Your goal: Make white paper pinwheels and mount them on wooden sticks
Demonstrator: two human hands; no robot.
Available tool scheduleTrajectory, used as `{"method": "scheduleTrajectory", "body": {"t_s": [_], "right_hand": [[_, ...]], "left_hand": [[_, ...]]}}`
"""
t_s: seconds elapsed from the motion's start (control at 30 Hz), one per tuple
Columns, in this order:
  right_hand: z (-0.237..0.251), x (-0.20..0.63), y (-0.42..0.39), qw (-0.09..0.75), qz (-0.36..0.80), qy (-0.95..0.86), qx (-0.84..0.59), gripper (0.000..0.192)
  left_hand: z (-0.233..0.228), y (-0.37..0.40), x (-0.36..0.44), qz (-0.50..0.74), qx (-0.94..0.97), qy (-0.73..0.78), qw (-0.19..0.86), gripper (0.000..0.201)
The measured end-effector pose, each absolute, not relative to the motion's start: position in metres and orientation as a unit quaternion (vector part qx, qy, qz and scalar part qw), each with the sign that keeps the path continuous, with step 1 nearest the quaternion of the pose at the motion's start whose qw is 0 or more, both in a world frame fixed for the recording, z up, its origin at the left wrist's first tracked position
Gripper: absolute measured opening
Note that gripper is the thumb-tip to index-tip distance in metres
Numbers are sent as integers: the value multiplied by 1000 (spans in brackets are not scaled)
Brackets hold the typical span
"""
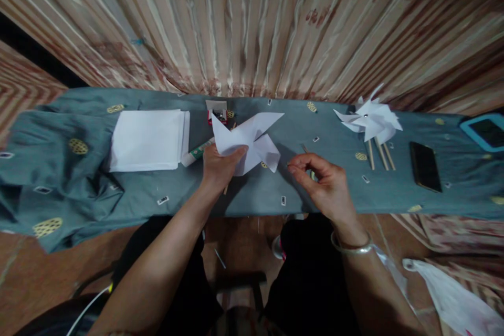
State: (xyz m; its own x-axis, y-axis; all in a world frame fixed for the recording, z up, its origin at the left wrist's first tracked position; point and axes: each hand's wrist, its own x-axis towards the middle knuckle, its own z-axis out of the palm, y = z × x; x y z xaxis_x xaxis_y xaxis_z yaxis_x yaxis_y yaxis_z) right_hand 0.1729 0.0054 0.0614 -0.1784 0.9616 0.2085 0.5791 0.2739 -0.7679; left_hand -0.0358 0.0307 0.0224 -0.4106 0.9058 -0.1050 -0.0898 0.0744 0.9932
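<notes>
My left hand [222,165] grips a white paper pinwheel [255,139] near its middle, thumb on top of the folded blades. A wooden stick [226,189] shows partly below that hand. To the right, apart from the pinwheel, my right hand [321,178] pinches its thumb and forefinger together. Something tiny sits at those fingertips, too small to name. Just behind the left hand lies a glue tube [199,151], white and green. A small open red box [218,114] of tiny shiny pieces stands beyond the pinwheel.
A stack of white paper [145,139] lies on the left of the cloth-covered table [252,202]. At the right are finished-looking pinwheels [372,121] on sticks, a black phone [425,166] and a blue-framed device [484,131]. A pleated curtain [252,26] hangs behind.
</notes>
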Motion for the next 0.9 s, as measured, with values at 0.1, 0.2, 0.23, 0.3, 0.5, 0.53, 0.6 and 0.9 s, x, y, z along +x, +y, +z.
{"method": "scheduleTrajectory", "body": {"t_s": [0.1,0.2,0.23,0.3,0.5,0.53,0.6,0.9], "right_hand": [[76,158,-9,350,235,-745,-517,9],[78,146,-12,376,186,-769,-483,11],[75,143,-11,387,177,-767,-480,11],[69,140,-7,411,174,-748,-492,9],[49,135,6,421,228,-709,-518,8],[48,134,6,418,229,-710,-518,8],[45,132,7,415,220,-717,-516,9],[42,132,10,402,209,-732,-508,10]], "left_hand": [[18,27,-30,587,356,581,438,22],[12,24,-27,584,380,566,440,27],[11,24,-26,581,388,567,437,28],[11,23,-24,575,394,575,429,30],[26,22,-16,582,372,559,458,21],[28,22,-15,586,371,556,458,21],[29,22,-13,589,369,556,456,20],[26,18,-15,590,374,549,460,18]]}}
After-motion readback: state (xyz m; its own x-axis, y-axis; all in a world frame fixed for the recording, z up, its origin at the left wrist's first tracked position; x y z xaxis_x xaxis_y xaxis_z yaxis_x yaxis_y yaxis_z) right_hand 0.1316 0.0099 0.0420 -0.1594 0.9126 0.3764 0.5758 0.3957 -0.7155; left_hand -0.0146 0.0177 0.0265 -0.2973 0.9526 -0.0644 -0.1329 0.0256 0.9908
